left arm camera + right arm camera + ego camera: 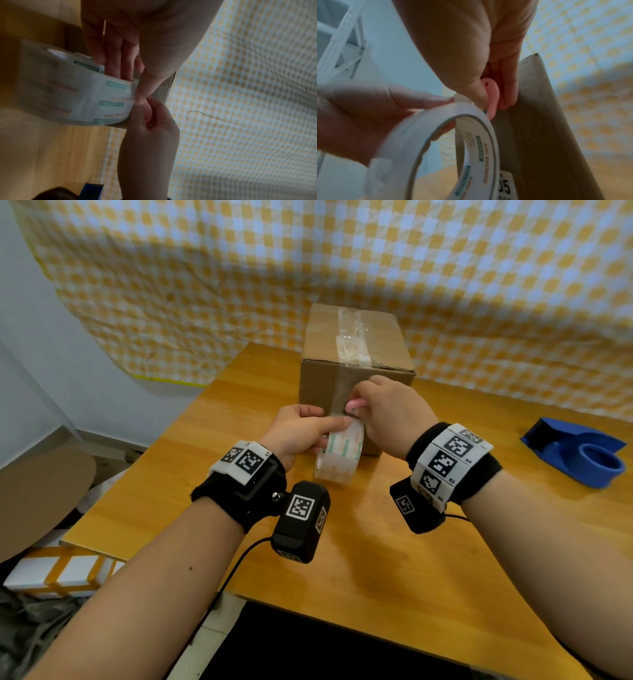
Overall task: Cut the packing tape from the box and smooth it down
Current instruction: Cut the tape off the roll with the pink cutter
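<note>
On the wooden table [359, 570] the cardboard box [322, 385] already carries packing tape [351, 340] over its top and down its near face, so you are at the cut; smoothing remains. Your left hand [298, 433] grips the tape roll [339, 453] against that face, and your right hand [390, 412] pinches a small pink cutter [356, 405] at the strip.

cutter [356, 406] blade: hidden by right hand [394, 414] | box label [506, 186]: cropped
</note>
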